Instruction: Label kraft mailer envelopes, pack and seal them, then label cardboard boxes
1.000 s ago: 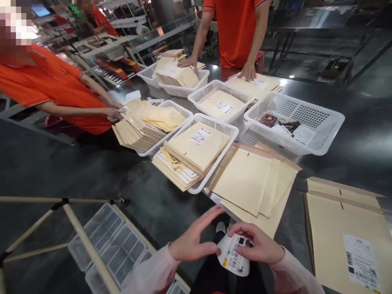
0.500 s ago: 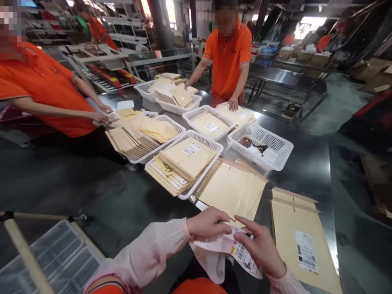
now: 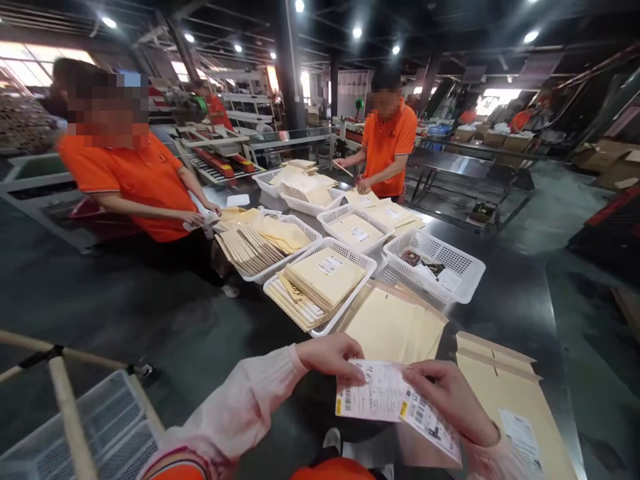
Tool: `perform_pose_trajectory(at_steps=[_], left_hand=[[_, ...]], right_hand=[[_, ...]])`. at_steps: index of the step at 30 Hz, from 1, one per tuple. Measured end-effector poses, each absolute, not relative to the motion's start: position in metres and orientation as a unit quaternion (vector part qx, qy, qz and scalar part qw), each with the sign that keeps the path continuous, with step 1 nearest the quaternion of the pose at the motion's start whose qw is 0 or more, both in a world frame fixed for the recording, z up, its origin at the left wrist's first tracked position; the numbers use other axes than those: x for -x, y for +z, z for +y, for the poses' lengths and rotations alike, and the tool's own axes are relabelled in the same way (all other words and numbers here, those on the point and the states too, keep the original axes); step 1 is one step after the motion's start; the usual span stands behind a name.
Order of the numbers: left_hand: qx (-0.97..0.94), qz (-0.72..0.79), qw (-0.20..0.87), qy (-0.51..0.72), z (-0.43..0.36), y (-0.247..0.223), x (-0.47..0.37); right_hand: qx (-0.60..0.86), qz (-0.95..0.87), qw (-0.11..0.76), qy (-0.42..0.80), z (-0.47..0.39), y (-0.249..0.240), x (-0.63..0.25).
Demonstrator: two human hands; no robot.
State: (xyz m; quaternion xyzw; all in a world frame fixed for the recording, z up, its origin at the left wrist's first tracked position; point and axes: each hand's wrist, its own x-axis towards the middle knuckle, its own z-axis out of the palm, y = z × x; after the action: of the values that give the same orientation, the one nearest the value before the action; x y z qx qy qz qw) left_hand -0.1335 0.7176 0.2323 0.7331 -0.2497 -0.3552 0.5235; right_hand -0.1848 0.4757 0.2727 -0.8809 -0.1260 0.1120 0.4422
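Observation:
In front of my body, at the near edge of the table, I hold printed shipping labels (image 3: 373,400) with black text, barcodes and small yellow marks. My left hand (image 3: 331,355) pinches their left end between thumb and fingers. On the right side, my right hand (image 3: 453,397) grips the labels, with one slanting down beneath it. A pale, thin sheet hangs below them. Just beyond my hands lies a wide tan padded mailer (image 3: 395,327). Another labelled mailer (image 3: 510,393) lies to the right of my right hand, its flap pointing away from me.
A white basket (image 3: 367,270) of stacked mailers stands ahead. Beside it, another basket (image 3: 473,283) holds small dark items and papers. Two co-workers in orange shirts (image 3: 135,180) handle things across the metal table (image 3: 520,287). A wood-framed rack (image 3: 65,393) stands at lower left.
The labels, bunched together before, are now spread flatter and wider between my hands. My right hand has shifted right. The view has tilted up; the far co-worker now lifts a mailer.

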Motion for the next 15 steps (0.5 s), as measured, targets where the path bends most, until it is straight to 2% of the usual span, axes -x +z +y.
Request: perform_pose_trajectory(at_steps=[2, 5, 7, 10, 12, 15], left_hand=[[-0.686, -0.221, 0.567, -0.399, 0.742, 0.220, 0.129], [-0.709, -0.188, 0.575, -0.362, 0.768, 0.206, 0.130], [-0.771, -0.180, 0.528, -0.307, 0.774, 0.207, 0.134], [-0.880, -0.193, 0.387, -0.195, 0.769, 0.223, 0.140], [-0.906, -0.218, 0.325, -0.160, 0.761, 0.238, 0.143], [-0.874, -0.264, 0.366, -0.179, 0.753, 0.253, 0.146]], right_hand=[[0.884, -0.107, 0.443, 0.107, 0.465, 0.278, 0.183], [0.907, -0.091, 0.403, 0.079, 0.449, 0.281, 0.180], [0.941, -0.053, 0.335, -0.005, 0.448, 0.281, 0.177], [0.960, -0.027, 0.261, -0.096, 0.467, 0.282, 0.176], [0.958, -0.071, 0.274, -0.039, 0.490, 0.282, 0.177], [0.941, -0.121, 0.313, 0.055, 0.524, 0.275, 0.176]])
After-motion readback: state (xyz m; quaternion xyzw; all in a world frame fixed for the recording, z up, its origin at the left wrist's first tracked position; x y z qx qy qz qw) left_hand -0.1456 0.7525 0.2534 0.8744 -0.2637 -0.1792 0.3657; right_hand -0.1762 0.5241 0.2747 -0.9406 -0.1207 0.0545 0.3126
